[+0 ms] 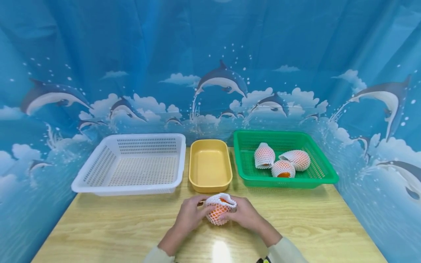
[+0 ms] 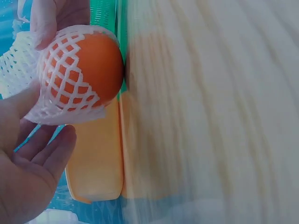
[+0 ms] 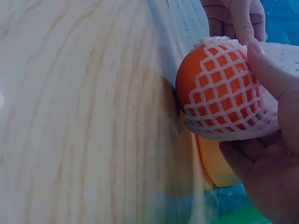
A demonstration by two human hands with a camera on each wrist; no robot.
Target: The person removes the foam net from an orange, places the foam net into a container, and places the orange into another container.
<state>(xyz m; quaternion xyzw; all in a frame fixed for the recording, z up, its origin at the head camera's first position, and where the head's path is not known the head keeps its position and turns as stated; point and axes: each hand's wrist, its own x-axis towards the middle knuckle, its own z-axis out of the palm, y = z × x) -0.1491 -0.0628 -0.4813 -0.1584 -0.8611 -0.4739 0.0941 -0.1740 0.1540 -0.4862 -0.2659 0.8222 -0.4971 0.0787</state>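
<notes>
An orange [image 2: 103, 70] in a white foam net sleeve [image 3: 223, 93] is held between both hands, just in front of the yellow tray [image 1: 210, 189]. From the left side, my left hand [image 1: 190, 214] grips the sleeve, thumb on the near face. The right hand [image 1: 246, 215] holds the other side, its thumb also in front. The net's loose top gapes in the head view, showing a little orange skin. Both wrist views show the fruit's bare end poking out of the net, facing the tabletop. Some fingertips are hidden behind the fruit.
At the back right, a green basket [image 1: 289, 183] contains three netted fruits [image 1: 264, 156]. A white basket [image 1: 128, 190] stands at the back left. The wooden table [image 1: 125, 226] meets a blue dolphin-print curtain [image 1: 210, 44] behind and at both sides.
</notes>
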